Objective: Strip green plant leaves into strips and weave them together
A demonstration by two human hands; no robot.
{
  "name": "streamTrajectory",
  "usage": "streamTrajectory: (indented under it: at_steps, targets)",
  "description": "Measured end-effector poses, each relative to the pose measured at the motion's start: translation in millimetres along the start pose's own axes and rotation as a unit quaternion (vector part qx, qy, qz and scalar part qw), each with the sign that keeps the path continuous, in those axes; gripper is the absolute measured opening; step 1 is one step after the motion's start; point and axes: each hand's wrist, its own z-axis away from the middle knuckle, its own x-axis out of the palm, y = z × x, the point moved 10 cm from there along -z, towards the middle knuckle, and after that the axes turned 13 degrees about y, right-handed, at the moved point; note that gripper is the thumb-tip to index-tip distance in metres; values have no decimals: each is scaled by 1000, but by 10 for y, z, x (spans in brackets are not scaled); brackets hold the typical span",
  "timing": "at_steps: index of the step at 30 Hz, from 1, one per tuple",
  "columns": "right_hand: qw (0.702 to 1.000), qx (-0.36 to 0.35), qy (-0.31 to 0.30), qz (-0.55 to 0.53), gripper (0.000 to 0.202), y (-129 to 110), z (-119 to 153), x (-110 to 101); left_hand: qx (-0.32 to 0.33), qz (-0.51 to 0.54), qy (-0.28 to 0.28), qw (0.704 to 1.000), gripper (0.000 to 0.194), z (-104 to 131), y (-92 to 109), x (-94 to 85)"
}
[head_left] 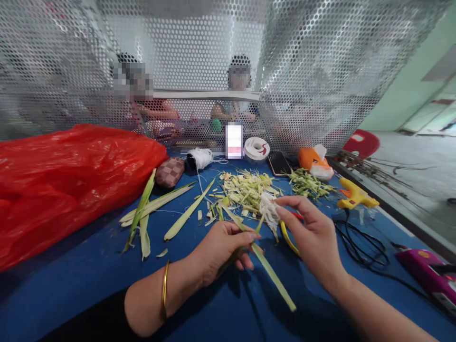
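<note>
My left hand (231, 244) is closed on pale green leaf strips (274, 280), pinched between thumb and fingers. The strips cross at the fingertips, and one long end slants toward me at lower right. My right hand (309, 232) pinches a crumpled white tissue (270, 209) between thumb and forefinger, just above the table. Partly hidden behind that hand lies a tool with a yellow curved handle (288, 239) and some red; its kind is unclear. Beyond both hands spreads a pile of chopped leaf scraps (245, 187). Left of them lie longer leaf pieces (188, 213).
A large red plastic bag (78, 185) covers the left side. Along the back stand white thread (201, 158), a ribbon spool (256, 148), a phone (280, 163) and an orange tissue pack (315, 161). At right are a yellow glue gun (356, 195), its black cord and a purple device (427, 275).
</note>
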Motion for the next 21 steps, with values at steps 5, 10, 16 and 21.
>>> streamTrajectory:
  at_steps: [5,10,16,21]
  targets:
    - [972,-95,-207,53,13,-197,296,411,4,-167,-35,985,22,65,-174,113]
    - [956,-152,-250,30,17,-347,509,516,12,-180,-41,983,18,79,-229,148]
    - [834,-496,-203,131,22,-787,926,462,-10,26,51,998,12,-45,-99,-65]
    - [780,-559,-219,179,26,-783,1051,523,-28,118,71,990,12,-68,-90,-114]
